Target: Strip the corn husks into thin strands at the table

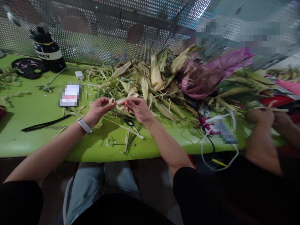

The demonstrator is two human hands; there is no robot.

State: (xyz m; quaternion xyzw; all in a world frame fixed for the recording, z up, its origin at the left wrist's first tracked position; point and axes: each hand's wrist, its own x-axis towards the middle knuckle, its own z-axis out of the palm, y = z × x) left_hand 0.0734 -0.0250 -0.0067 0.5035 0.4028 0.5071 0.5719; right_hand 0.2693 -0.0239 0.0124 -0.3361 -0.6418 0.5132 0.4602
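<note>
My left hand (99, 109) is closed in a pinch on one end of a pale corn husk strip (120, 106). On the same strip my right hand (138, 109) pinches with thumb and fingers, a short gap from the left. Right below the hands lies a black ring-shaped handle (129, 122), perhaps of scissors; the rest of it is covered. Long loose husk strips (127, 129) lie on the green table (86, 147) nearer to me. Just beyond my hands rises a heap of dried corn husks (142, 75).
A phone (69, 95), a white charger (79, 75) and a black strap (47, 123) lie to the left. Behind them stand a black bottle (49, 51) and a black mask (29, 67). A purple plastic bag (199, 78) sits right of the heap. A co-worker's hands (261, 117) hold a strip at far right.
</note>
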